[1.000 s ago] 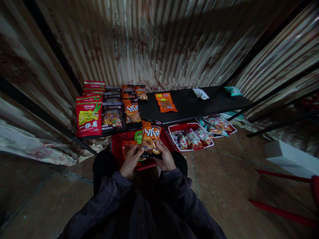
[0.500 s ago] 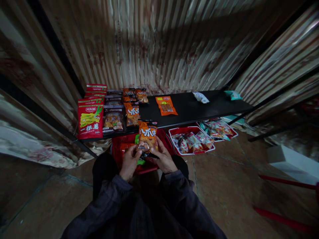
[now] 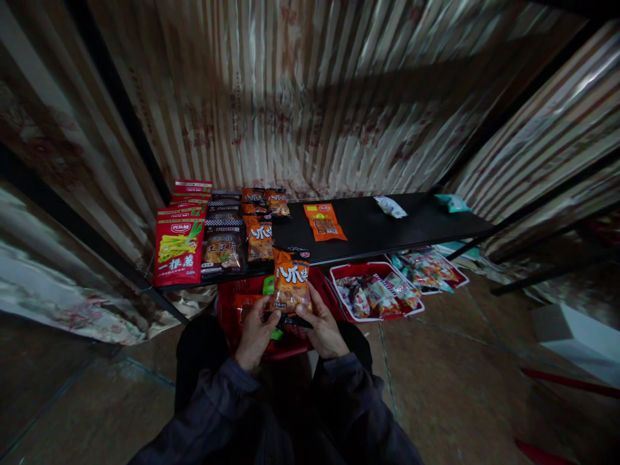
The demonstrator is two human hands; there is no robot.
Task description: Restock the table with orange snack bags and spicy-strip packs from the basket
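An orange and black snack bag (image 3: pixel 290 284) is held upright between both hands, over a red basket (image 3: pixel 285 354) in front of the black shelf (image 3: pixel 358 243). My left hand (image 3: pixel 256 329) grips its lower left corner, and my right hand (image 3: pixel 322 323) its lower right side. Similar orange bags (image 3: pixel 259 237) lie on the shelf just beyond. Left of them are dark brown snack bags (image 3: pixel 222 247) and, at the shelf's left end, red bags (image 3: pixel 178 248). A flat orange packet (image 3: pixel 324 223) lies alone near the middle.
A white packet (image 3: pixel 390 206) and a teal packet (image 3: pixel 453 203) lie on the shelf's right part. Below stand a red basket with a white rim (image 3: pixel 334 294) and another holding packets (image 3: pixel 423 270). Black posts frame the shelf; a striped curtain (image 3: pixel 300 103) hangs behind.
The view has tilted up slightly, so the shelf and baskets appear lower. Both hands still hold the orange and black bag, with little change in grip.
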